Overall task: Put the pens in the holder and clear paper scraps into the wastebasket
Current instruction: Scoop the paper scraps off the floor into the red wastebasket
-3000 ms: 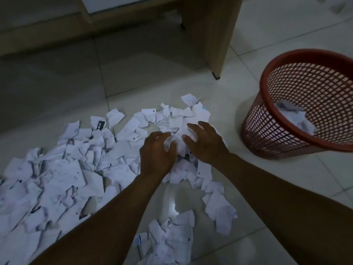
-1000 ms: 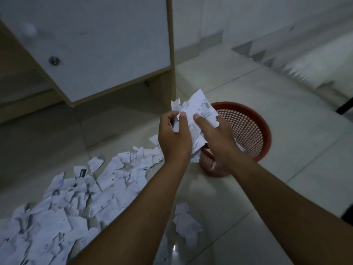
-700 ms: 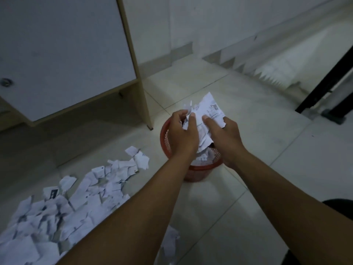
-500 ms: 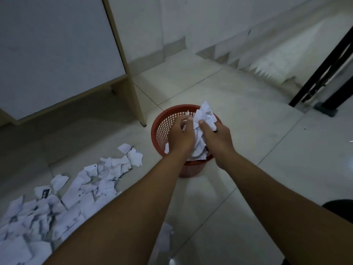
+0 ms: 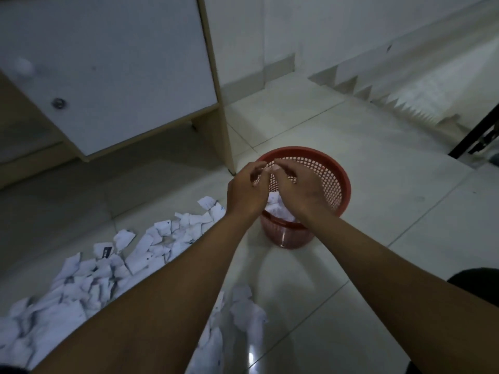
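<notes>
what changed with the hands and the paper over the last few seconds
Both hands gathered a bunch of scraps off the floor, carried it right to the red wastebasket and let it go; it now lies inside. The left hand and right hand hover over the rim, holding nothing. The big scatter of paper scraps remains on the floor.

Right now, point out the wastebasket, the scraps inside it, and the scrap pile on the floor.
wastebasket (image 5: 344, 182), head view, right rim.
scraps inside it (image 5: 278, 209), head view, top of heap.
scrap pile (image 5: 151, 247), head view, middle sheets.
</notes>
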The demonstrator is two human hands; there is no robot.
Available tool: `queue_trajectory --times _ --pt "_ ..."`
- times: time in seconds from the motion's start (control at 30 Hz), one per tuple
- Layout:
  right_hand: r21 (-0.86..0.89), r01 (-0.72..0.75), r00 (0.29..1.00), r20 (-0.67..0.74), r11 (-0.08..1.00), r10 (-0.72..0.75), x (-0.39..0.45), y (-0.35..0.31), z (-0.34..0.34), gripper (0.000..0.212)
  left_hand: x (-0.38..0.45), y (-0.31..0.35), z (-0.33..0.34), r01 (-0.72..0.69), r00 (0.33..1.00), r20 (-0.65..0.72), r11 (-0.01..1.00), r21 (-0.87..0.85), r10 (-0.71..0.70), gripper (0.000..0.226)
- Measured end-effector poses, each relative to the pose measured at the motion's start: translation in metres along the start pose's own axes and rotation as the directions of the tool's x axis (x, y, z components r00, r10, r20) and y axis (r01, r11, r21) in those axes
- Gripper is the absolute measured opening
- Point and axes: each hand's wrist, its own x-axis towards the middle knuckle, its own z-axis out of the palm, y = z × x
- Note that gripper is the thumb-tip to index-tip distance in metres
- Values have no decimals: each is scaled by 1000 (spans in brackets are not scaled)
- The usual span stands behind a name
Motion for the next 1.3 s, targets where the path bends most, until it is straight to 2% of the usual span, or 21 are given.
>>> queue_trajectory --times 0.23,0.43,0.77,0.9,0.93,1.0,1.1,1.2,1.3 --pt "-89 120 987 120 989 -109 -8 -27 67 32 5 -49 -75 37 993 -119 993 115 -23 21" --pt "-171 160 957 266 972 -111 -9 -20 129 35 1 -98 -108 115 984 -156 982 150 -92 23" --pt "-306 104 910 414 946 34 -10 64 234 39 3 -231 -105 220 970 -156 948 232 -187 22" --pt "-367 117 882 465 923 73 -9 98 267 60 3 -263 -100 269 957 -187 914 304 -220 23" --pt "-375 135 879 472 917 63 -7 101 271 58 4 -268 -98 274 956 -198 908 316 -219 23" --pt "-398 156 884 464 904 52 -3 105 278 50 8 -279 -93 265 960 -184 903 338 -213 34" --pt "-437 227 886 463 871 1 7 113 288 54 13 -295 -90 242 970 -128 862 445 -206 61" --pt "-467 234 840 539 853 65 17 124 308 59 17 -310 -84 228 968 -47 782 579 -248 56" --pt "-510 262 828 555 819 80 24 139 325 62 22 -323 -77 226 960 -19 738 636 -278 52"
